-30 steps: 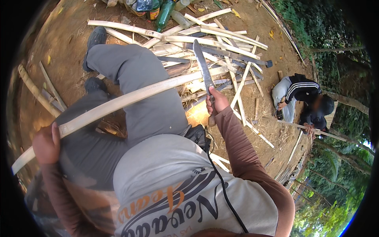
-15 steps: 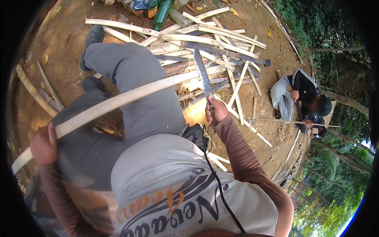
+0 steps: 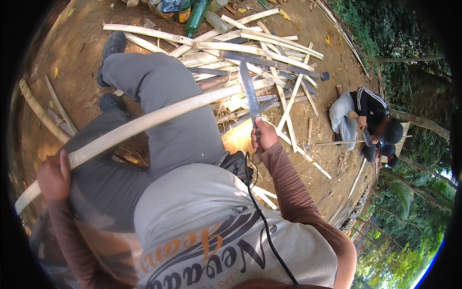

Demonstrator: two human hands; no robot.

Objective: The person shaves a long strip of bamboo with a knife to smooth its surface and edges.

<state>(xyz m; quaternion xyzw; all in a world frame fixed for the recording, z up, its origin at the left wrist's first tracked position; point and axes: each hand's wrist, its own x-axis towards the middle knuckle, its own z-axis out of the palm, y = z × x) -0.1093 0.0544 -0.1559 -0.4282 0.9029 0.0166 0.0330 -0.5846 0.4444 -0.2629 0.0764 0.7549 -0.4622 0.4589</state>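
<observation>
My left hand is closed around the near end of a long pale bamboo strip. The strip slants up across my thighs, and its far end lies over the pile of cut strips. In my right hand is the handle of a machete, its blade pointing away from me. The blade crosses in front of the strip near the strip's far end; whether the two touch I cannot tell. A dark cord hangs down over my shirt beside my right forearm.
A heap of split bamboo strips covers the ground ahead, with another machete lying on it. Green bottles stand behind. Thicker bamboo pieces lie at the left. At the right a person crouches, working on a thin strip.
My machete has shifted slightly to the right and its tip a little nearer. The bamboo strip and my left hand stay almost still. The person at the right has moved their hands.
</observation>
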